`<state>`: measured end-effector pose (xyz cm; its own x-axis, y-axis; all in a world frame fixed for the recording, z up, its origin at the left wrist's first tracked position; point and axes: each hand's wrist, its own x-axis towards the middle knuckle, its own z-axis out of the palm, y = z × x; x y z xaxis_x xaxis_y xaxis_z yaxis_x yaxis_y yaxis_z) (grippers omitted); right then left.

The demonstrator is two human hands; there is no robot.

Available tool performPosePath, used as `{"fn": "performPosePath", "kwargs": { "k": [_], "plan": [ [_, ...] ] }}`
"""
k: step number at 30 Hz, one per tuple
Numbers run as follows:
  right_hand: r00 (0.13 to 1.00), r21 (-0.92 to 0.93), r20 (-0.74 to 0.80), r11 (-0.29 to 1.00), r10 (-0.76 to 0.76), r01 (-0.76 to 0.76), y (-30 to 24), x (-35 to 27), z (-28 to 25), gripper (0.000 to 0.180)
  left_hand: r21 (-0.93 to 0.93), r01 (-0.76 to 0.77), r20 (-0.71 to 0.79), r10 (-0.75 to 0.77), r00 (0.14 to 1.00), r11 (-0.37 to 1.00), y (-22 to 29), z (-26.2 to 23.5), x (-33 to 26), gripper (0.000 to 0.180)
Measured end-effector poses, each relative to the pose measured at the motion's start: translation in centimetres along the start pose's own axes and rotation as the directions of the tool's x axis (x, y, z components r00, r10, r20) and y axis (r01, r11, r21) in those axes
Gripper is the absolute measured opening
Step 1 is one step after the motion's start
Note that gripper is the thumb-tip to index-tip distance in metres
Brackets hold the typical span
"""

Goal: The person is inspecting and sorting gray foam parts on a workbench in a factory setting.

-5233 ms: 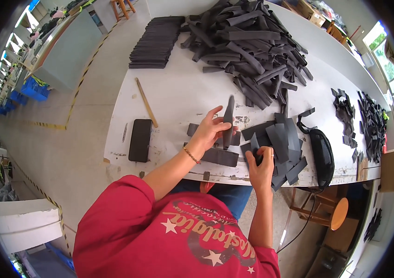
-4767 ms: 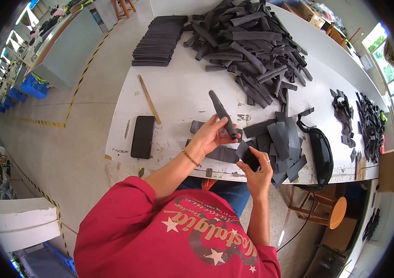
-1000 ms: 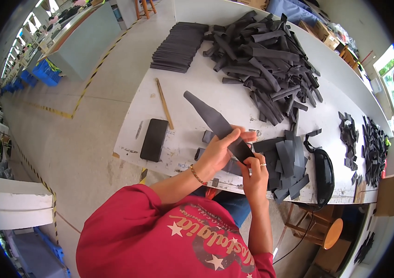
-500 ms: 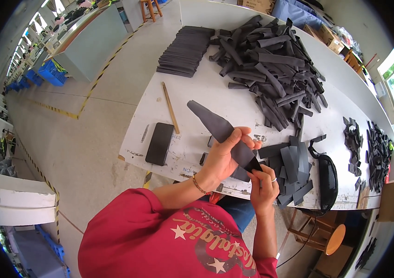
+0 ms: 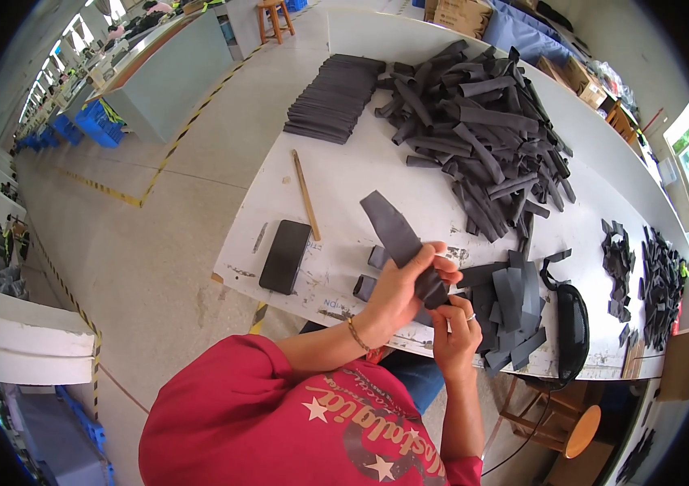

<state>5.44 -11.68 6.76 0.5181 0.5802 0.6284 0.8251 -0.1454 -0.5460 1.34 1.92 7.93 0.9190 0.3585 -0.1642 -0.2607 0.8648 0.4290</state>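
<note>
A dark grey fabric strip, seemingly a flat tube (image 5: 393,228), slants over the front of the white table (image 5: 344,182). My left hand (image 5: 403,283) is closed round its middle, thumb on top. At its lower end my right hand (image 5: 456,322) pinches the strip between thumb and fingers; what lies inside that pinch is partly hidden. Beside my right hand lies a loose pile of flat dark pieces (image 5: 510,298). Two short dark pieces, one a small open loop (image 5: 364,287), lie just left of my left hand.
A large heap of dark fabric tubes (image 5: 482,130) and a neat row of strips (image 5: 334,99) fill the back. A black phone (image 5: 285,257) and a wooden stick (image 5: 306,194) lie at left. On the right are a black mesh case (image 5: 572,332) and more dark scraps (image 5: 618,267).
The strip's far end has swung right and nearer, and less of it sticks out past my left hand. Both hands sit closer together. The whole view has shifted slightly.
</note>
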Motion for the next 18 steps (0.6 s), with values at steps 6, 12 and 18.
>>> {"fn": "performPosePath", "kwargs": {
  "k": [6, 12, 18],
  "plan": [
    [0.999, -0.011, 0.019, 0.999, 0.033, -0.033, -0.9, -0.7, 0.1, 0.018, 0.095, -0.154, -0.180, 0.169, 0.969, 0.983, 3.5, 0.0, 1.4, 0.024],
    [1.000, -0.035, -0.003, 0.999, -0.007, 0.007, -0.2, -1.8, 0.2, 0.020, 0.124, -0.120, -0.204, 0.144, 0.968, 0.985, 3.5, -0.1, 1.8, 0.027],
    [1.000, -0.034, -0.002, 0.999, -0.024, 0.024, 0.4, -2.0, 0.8, 0.021, 0.123, -0.118, -0.173, 0.138, 0.975, 0.985, 1.7, -0.2, 1.1, 0.030]
  ]
}}
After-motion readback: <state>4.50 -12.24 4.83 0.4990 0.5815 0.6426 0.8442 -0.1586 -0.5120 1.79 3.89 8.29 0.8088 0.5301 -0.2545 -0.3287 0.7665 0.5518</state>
